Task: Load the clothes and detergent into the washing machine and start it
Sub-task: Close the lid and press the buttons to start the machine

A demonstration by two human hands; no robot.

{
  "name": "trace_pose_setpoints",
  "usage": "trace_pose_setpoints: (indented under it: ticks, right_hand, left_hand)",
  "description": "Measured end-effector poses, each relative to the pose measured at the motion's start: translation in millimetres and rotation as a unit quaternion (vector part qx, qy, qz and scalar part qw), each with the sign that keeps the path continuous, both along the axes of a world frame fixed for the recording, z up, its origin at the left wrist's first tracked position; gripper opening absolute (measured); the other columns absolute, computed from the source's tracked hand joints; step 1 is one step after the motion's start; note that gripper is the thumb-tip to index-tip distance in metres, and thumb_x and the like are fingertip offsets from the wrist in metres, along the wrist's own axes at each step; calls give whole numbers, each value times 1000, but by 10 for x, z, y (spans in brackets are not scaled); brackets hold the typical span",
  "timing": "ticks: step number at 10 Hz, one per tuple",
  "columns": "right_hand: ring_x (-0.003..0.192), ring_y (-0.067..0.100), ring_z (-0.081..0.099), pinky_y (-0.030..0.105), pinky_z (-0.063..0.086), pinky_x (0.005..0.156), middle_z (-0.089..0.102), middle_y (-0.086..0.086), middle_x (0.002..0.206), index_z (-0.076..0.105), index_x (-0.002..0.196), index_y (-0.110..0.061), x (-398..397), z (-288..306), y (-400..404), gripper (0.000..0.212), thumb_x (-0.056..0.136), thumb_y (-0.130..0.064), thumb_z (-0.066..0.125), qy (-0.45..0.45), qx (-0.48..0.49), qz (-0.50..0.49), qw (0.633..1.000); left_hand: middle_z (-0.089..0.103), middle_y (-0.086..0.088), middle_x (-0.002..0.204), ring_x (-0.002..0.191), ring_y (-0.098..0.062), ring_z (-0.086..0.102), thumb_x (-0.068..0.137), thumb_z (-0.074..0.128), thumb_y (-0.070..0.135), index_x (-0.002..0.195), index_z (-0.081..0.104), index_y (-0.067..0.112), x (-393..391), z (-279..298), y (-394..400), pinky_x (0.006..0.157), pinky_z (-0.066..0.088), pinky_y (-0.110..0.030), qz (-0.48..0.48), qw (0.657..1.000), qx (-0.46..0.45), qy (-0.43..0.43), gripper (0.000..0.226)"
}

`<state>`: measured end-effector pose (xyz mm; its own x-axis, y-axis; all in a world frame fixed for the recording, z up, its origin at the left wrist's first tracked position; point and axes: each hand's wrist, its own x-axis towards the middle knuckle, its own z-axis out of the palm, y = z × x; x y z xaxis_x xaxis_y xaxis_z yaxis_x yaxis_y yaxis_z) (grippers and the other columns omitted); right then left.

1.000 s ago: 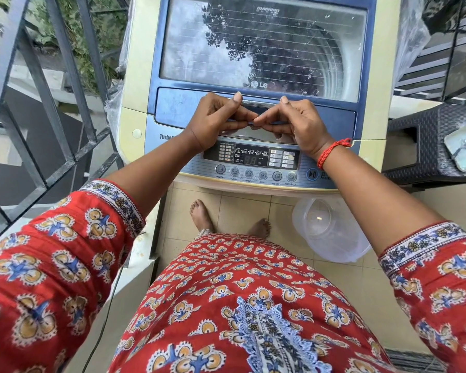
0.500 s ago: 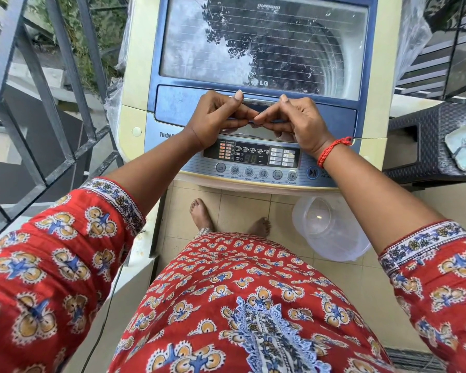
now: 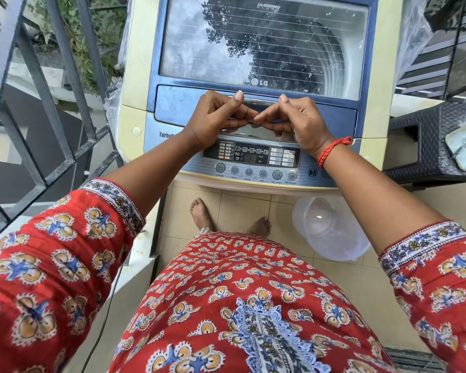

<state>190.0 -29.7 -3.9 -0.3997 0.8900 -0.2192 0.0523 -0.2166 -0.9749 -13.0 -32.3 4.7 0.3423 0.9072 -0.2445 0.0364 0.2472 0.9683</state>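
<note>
Top-loading washing machine (image 3: 256, 84) straight ahead, control panel (image 3: 253, 160) at the near edge, long axis running away from the body. Glass lid (image 3: 261, 44) down flat, its handle bar (image 3: 261, 101) lying left to right. Left hand (image 3: 215, 119) and right hand (image 3: 296, 122) both curled round that handle, thumbs on top, fingertips meeting underneath. Clear plastic tub (image 3: 331, 232) on the floor tiles, near right.

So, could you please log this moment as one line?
left hand: grips lid handle | right hand: grips lid handle | lid: closed
</note>
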Motion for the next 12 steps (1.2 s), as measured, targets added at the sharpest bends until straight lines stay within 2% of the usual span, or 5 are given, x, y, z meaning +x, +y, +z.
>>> trace_pose_setpoints:
  ticks: [3, 7, 8, 9, 12]
  right_hand:
    - [98, 35, 69, 20, 53, 70, 69, 29, 97, 69, 96, 7, 10, 1, 7, 50, 105, -21, 28, -3, 4, 3, 1000]
    - [97, 32, 70, 22, 53, 70, 70, 26, 95, 70, 96, 4, 8, 7, 8, 49, 105, -22, 29, -6, 8, 5, 1000]
    - [96, 31, 70, 22, 53, 73, 70, 25, 94, 69, 96, 5, 8, 6, 9, 50, 104, -24, 29, -1, -4, 0, 1000]
    - [95, 29, 70, 22, 53, 74, 70, 24, 94, 70, 95, 4, 6, 0, 5, 49, 104, -24, 30, -2, -7, -2, 1000]
    - [93, 26, 71, 23, 54, 76, 70, 22, 93, 69, 96, 4, 13, 3, 3, 48, 105, -21, 29, -2, -4, -4, 1000]
  left_hand:
    - [69, -32, 98, 89, -26, 71, 97, 40, 31, 84, 75, 7, 16, -8, 1, 84, 58, -35, 8, 1000, -9, -3, 44]
    - [71, -28, 92, 86, -27, 72, 98, 41, 31, 85, 76, 7, 10, -32, 3, 85, 56, -46, 11, 1000, -3, -8, 44]
    - [76, -8, 79, 71, -12, 71, 97, 40, 31, 99, 70, -7, 18, -23, -3, 76, 57, -29, 7, 1000, -9, 0, 49]
    - [76, -3, 76, 67, -8, 69, 97, 39, 30, 102, 68, -8, 17, -27, -6, 75, 56, -25, 2, 1000, -7, -1, 49]
    - [76, -4, 77, 71, -11, 70, 97, 40, 30, 100, 70, -4, 8, -29, -3, 75, 56, -25, 1, 1000, -8, -10, 45]
